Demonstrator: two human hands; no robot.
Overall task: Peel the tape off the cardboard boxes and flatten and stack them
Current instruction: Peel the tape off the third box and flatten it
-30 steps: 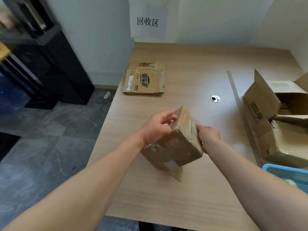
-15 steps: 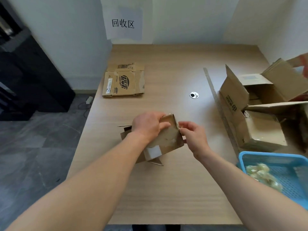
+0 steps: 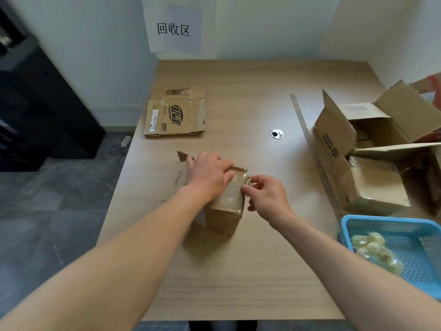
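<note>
A small brown cardboard box (image 3: 226,211) stands on the wooden table (image 3: 250,271) in the middle, with an open flap marked HT007 lying to its left. My left hand (image 3: 207,174) grips the box's top edge from above. My right hand (image 3: 265,194) pinches a strip of clear tape (image 3: 247,179) at the box's upper right corner. A flattened printed box (image 3: 175,112) lies at the table's far left.
Several opened cardboard boxes (image 3: 365,163) are piled at the right. A blue plastic basket (image 3: 381,225) at the near right holds crumpled tape. A round cable hole (image 3: 276,134) sits mid-table. A paper sign (image 3: 173,28) hangs on the back wall. The floor drops off left.
The box was turned and set down upright from a tilted hold. My right hand has moved to its upper right corner and now pinches the tape there.
</note>
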